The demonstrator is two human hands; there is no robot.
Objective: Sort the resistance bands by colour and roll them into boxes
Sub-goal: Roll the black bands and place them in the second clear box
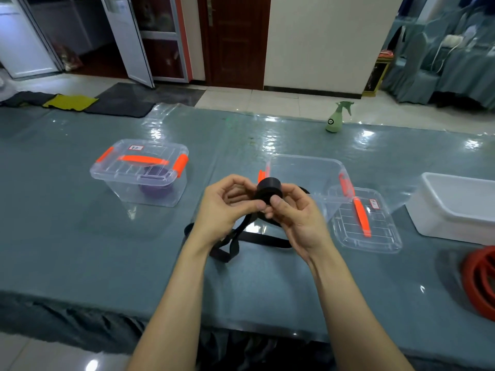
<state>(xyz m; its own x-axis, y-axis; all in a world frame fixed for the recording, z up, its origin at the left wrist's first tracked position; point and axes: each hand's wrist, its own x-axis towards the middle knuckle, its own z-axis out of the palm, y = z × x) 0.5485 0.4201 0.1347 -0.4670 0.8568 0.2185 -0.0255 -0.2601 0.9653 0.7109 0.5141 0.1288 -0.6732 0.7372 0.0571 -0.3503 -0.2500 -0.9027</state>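
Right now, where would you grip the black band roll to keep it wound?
Probably pinch the black roll across its curved outer wrap, from below where the loose tail leaves: it's a short cylinder, so pressing the last layer stops it unwinding.

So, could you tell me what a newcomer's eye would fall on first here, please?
The left hand and right hand hold a half-rolled black band at the centre, its tail trailing on the table. To the left stands a closed clear box holding a purple roll. A red band lies at the right edge.
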